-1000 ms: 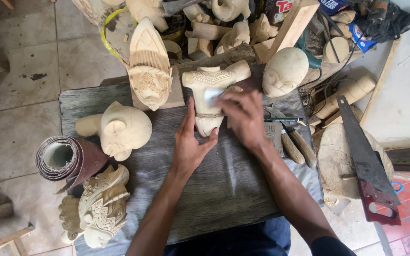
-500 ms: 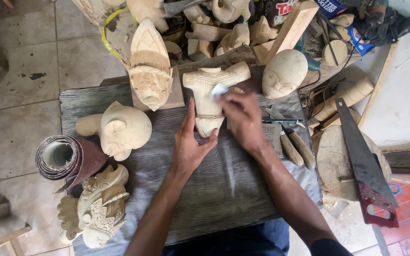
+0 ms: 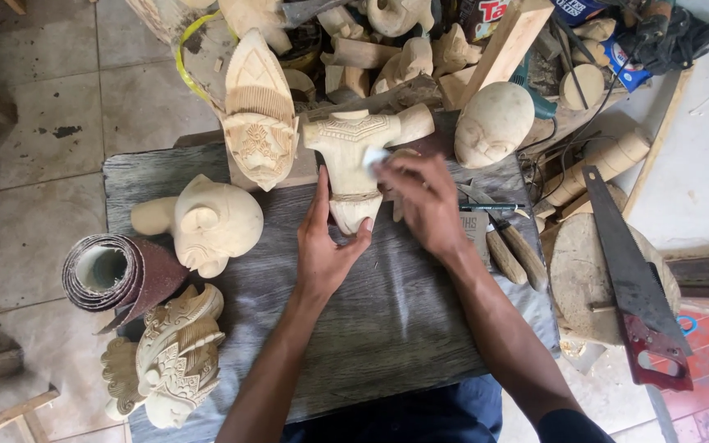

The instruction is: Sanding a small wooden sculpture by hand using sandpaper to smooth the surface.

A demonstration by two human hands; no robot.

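While the left hand braces the lower end of a pale carved wooden torso — thumb hooked at its base, fingers laid flat along its side — the right hand presses a small white scrap, likely sandpaper, against the figure's chest, fingers pinched together on it. The torso lies on its back on the grey weathered board, shoulders towards the heap of offcuts. Its carving looks complete, with a patterned collar and waistband already cut, so the work seems to be at the smoothing stage; how much surface remains rough cannot be told. Nearby rest a smooth wooden head, a roll of sandpaper and a handsaw — all untouched.
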